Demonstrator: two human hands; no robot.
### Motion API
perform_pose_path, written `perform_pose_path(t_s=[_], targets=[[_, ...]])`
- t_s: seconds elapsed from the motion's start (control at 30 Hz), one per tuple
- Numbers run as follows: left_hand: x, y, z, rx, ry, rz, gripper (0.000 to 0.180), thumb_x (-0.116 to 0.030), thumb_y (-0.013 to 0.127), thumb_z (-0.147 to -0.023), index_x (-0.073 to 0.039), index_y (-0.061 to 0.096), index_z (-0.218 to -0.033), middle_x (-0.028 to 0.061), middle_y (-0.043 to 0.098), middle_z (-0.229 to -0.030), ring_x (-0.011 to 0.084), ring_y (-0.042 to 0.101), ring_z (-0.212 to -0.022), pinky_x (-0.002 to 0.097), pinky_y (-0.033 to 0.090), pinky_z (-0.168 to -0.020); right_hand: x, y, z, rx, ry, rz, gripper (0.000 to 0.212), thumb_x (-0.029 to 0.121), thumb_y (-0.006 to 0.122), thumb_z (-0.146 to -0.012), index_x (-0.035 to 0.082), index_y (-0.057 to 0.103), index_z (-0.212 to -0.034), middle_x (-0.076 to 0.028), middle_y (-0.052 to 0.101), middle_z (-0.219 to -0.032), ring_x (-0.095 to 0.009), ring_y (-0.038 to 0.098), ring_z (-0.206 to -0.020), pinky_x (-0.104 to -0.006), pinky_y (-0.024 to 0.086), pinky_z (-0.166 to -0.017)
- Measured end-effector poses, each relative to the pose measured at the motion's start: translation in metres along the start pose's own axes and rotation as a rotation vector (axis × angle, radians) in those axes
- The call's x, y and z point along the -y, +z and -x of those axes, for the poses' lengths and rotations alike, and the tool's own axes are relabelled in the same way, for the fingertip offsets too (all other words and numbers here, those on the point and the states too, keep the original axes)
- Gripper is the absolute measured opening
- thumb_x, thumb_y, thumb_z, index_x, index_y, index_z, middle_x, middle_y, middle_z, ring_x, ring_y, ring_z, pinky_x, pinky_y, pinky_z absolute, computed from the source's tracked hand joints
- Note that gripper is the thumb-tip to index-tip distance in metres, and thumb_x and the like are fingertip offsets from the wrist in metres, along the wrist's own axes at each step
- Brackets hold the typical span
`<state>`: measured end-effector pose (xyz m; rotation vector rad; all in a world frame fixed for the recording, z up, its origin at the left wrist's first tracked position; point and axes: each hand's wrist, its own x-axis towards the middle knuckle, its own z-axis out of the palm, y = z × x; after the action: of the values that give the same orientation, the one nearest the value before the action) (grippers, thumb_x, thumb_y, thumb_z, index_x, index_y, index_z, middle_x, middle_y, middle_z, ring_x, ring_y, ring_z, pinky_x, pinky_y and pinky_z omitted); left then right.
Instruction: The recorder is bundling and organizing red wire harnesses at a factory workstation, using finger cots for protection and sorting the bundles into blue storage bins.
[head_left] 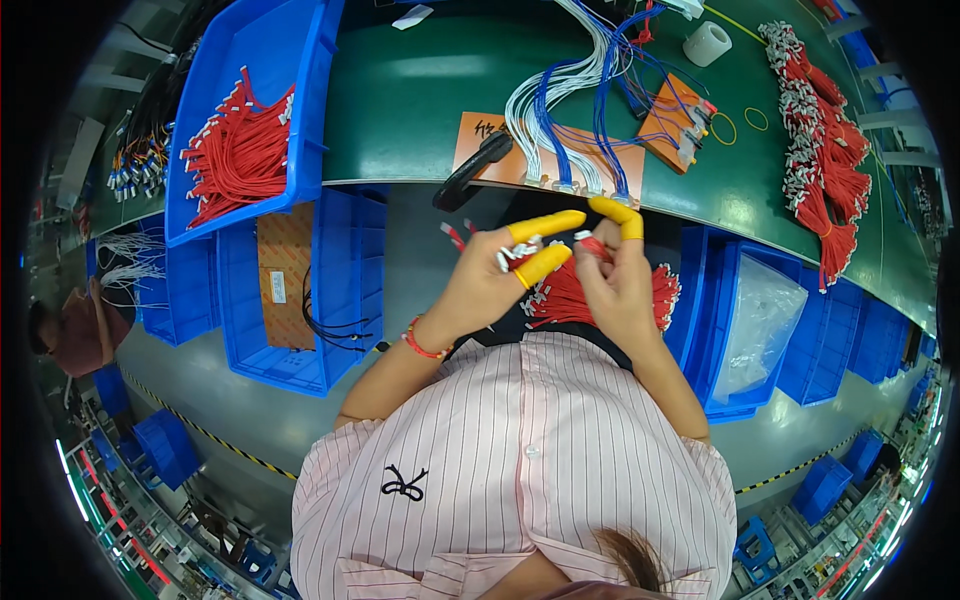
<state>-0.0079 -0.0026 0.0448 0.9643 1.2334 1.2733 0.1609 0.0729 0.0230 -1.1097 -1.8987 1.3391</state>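
Note:
My left hand (478,282), with yellow finger cots on two fingers, is closed around a few short red cables with white connectors (520,254). Close beside it, my right hand (625,278) pinches a red cable with a white connector (590,242) between thumb and fingers. A yellow cot covers one of its fingers, which reaches to the table's front edge. Just ahead, white and blue wires (548,100) run down to a row of connectors (565,187) along an orange board (478,142). Below my hands, a heap of red cables (560,300) lies at my lap, partly hidden.
On the green table (420,90), a blue bin (312,150) of red cables stands left. A black strap-like piece (475,170), second orange board (662,130), white roll (707,44) and bundled red cables (825,160) also lie there. Blue crates (365,270) flank my lap.

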Motion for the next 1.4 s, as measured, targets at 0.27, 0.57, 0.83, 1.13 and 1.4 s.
perform_pose_path(t_s=[0.27, 0.57, 0.83, 1.13, 1.4], targets=[[0.017, 0.002, -0.006, -0.155, -0.078, 0.332, 0.021, -0.017, 0.056, -0.098, 0.000, 0.067, -0.103, -0.0025, 0.057, -0.071, -0.0002, 0.041, -0.054, 0.0181, 0.031, -0.047, -0.005, 0.002, -0.004, 0.300, 0.052, -0.307, 0.037, 0.004, 0.056, -0.094, 0.002, 0.043, -0.129, 0.001, 0.056, -0.087, -0.006, 0.052, -0.082, -0.0215, 0.043, -0.076], [0.035, -0.001, -0.023, -0.183, -0.098, 0.376, 0.030, -0.021, 0.048, -0.102, 0.002, 0.066, -0.097, -0.0050, 0.049, -0.065, -0.0016, 0.029, -0.045, 0.0191, 0.021, -0.040, -0.046, -0.070, 0.006, 0.065, 0.422, -0.870, 0.015, 0.011, 0.060, -0.092, -0.001, 0.062, -0.102, 0.000, 0.051, -0.070, -0.006, 0.045, -0.052, -0.0243, 0.043, -0.051], [0.037, -0.005, -0.027, -0.199, -0.155, 0.454, 0.027, -0.022, 0.050, -0.101, 0.002, 0.062, -0.096, -0.0046, 0.047, -0.063, -0.0005, 0.029, -0.043, 0.0188, 0.020, -0.040, -0.048, -0.043, 0.006, 0.051, 0.369, -1.070, 0.025, 0.014, 0.056, -0.095, -0.004, 0.063, -0.111, -0.009, 0.065, -0.089, -0.012, 0.058, -0.069, -0.0300, 0.052, -0.069], [0.033, 0.008, -0.030, -0.325, -0.119, 0.525, 0.024, -0.019, 0.049, -0.101, 0.001, 0.060, -0.094, -0.0012, 0.051, -0.063, 0.0002, 0.031, -0.043, 0.0179, 0.023, -0.039, -0.025, -0.025, -0.009, 0.071, 0.285, -0.644, 0.030, 0.021, 0.050, -0.100, -0.005, 0.064, -0.106, -0.009, 0.066, -0.084, -0.010, 0.057, -0.065, -0.0235, 0.048, -0.065], [0.014, -0.016, -0.026, -0.140, -0.190, 0.295, 0.030, -0.018, 0.045, -0.102, 0.005, 0.063, -0.105, -0.0013, 0.052, -0.063, 0.0005, 0.030, -0.042, 0.0187, 0.024, -0.039, -0.020, -0.022, -0.019, 0.011, 0.243, -0.508, 0.028, 0.021, 0.052, -0.100, -0.004, 0.065, -0.101, -0.003, 0.060, -0.075, -0.006, 0.046, -0.060, -0.0202, 0.038, -0.057]])
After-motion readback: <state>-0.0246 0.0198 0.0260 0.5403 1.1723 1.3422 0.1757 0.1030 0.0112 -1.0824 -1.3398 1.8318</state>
